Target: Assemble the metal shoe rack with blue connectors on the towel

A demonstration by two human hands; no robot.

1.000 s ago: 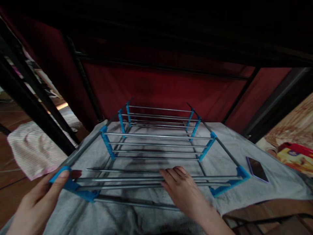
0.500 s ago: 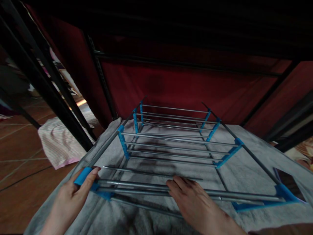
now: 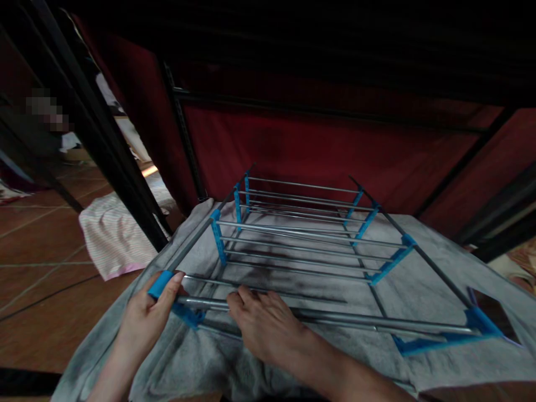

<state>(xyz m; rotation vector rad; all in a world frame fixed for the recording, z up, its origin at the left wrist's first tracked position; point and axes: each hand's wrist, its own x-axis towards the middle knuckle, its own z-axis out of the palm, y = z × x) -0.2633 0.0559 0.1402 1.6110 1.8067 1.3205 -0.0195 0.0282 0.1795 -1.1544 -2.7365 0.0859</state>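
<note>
Currently, left hand (image 3: 144,312) pinching near-left blue bracket (image 3: 161,283) of rack (image 3: 301,233); right hand (image 3: 268,324) bunching fingers over near rods (image 3: 377,321), tips hidden, can't tell grip. Rack lying on grey blanket (image 3: 180,363), near-right bracket (image 3: 486,321) partly hiding phone (image 3: 498,312).

Front rod (image 3: 377,320): grey metal, smooth, semi-gloss, bright highlight streaks near its left end. Loose thin rod (image 3: 318,297): same metal look, duller. Side tube (image 3: 443,274): grey, smooth, satin; metal or coated, can't tell. Left front connector (image 3: 160,283) and right front connector (image 3: 448,339): blue plastic, molded look, mostly matt. Blanket (image 3: 180,357): grey plush cloth, soft nap, matt, creased. Phone (image 3: 498,316): dark face, smooth and glossy. Hanging drape (image 3: 318,153): red cloth by the look, matt, shallow folds. Post (image 3: 104,166): dark, metal-looking, low sheen. Striped cloth (image 3: 119,237): woven fabric, matt. Floor (image 3: 54,290): reddish-brown tile, smooth, dull, paler joints.
</note>
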